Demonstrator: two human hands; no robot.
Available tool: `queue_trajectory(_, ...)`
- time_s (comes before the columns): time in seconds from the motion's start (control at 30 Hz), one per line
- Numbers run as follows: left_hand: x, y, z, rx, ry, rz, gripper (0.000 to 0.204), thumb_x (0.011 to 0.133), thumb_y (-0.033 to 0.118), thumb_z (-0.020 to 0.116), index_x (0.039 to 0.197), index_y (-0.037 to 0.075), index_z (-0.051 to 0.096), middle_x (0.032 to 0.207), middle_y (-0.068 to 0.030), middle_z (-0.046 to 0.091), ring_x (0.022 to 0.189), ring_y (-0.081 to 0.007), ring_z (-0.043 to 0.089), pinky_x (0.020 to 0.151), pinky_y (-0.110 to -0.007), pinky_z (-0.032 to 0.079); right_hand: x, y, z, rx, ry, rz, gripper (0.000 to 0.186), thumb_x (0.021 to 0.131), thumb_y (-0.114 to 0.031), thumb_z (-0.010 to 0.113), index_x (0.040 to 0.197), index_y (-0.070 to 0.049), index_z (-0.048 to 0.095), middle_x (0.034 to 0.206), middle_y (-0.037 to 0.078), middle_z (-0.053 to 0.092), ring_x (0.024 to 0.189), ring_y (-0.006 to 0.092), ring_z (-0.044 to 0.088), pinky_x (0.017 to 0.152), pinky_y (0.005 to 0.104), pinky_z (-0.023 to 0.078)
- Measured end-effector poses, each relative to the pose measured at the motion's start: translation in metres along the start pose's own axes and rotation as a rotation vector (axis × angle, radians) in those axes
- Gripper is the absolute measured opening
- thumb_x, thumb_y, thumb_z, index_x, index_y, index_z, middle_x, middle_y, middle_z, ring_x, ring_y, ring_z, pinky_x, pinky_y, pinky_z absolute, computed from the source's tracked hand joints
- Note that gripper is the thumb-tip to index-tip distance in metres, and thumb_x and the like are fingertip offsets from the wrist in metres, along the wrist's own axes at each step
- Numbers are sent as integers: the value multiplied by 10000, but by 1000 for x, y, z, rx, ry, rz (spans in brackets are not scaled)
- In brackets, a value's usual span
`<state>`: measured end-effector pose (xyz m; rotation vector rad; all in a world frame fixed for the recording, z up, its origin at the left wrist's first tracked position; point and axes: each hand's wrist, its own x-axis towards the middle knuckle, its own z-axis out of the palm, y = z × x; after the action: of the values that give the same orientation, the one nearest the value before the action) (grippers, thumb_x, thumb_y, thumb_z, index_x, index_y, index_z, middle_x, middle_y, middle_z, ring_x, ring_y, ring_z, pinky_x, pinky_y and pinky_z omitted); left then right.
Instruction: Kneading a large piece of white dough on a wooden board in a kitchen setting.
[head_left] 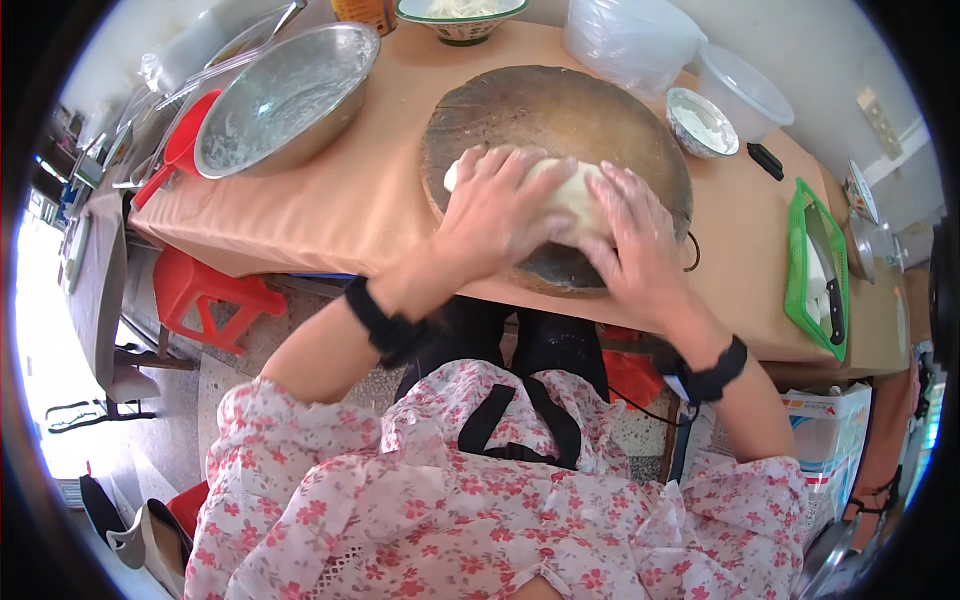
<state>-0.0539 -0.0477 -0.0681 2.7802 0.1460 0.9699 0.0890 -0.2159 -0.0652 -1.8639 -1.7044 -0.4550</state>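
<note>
A pale, elongated roll of dough lies on the near half of a thick round wooden chopping board. My left hand curves over the dough's left and middle part, its fingers reaching across the top and a little smeared by motion. Around the right end, my right hand presses with fingers over the top and thumb on the near side. Both palms hide much of the dough; its left tip shows beside my left knuckles. Floury residue marks my fingers.
Left of the board stands a large metal bowl dusted with flour, beside a red ladle-like scoop. At right are a small bowl of white powder and a green basket holding a knife. A patterned bowl sits behind.
</note>
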Motion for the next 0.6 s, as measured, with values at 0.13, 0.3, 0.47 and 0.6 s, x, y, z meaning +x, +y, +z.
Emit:
queue_trajectory(0.13,-41,20,-17,45,68,128,599,738,301,746,1307,237,570,1215,-73,560,1141,-283,521,959,-493,364,-36,-23,-27,-82,-68,-94,528,832,-336,678,1304,-122,576,1408,118,487,1259,367,478,1027,519,361)
queue_trajectory(0.3,-45,17,-29,15,16,66,752,650,257,803,1355,237,543,1217,-75,549,1142,-273,517,957,-474,363,-44,-21,-30,-45,5,-75,677,729,-244,776,1353,-147,531,1426,117,466,1267,339,468,1013,509,357)
queue_trajectory(0.47,-19,-2,-32,-95,-174,-64,791,599,228,857,1331,170,563,1133,-93,621,1064,-319,571,939,-434,429,-19,-7,-22,120,-132,106,791,658,-134,818,1379,-165,495,1325,106,522,1204,334,503,985,451,395)
queue_trajectory(0.6,11,-5,-31,-165,-197,-103,685,640,192,837,1277,141,590,1105,-101,627,1077,-326,571,922,-434,448,0,1,-36,169,-142,170,751,672,-100,808,1360,-152,514,1234,101,574,1163,324,532,978,443,415)
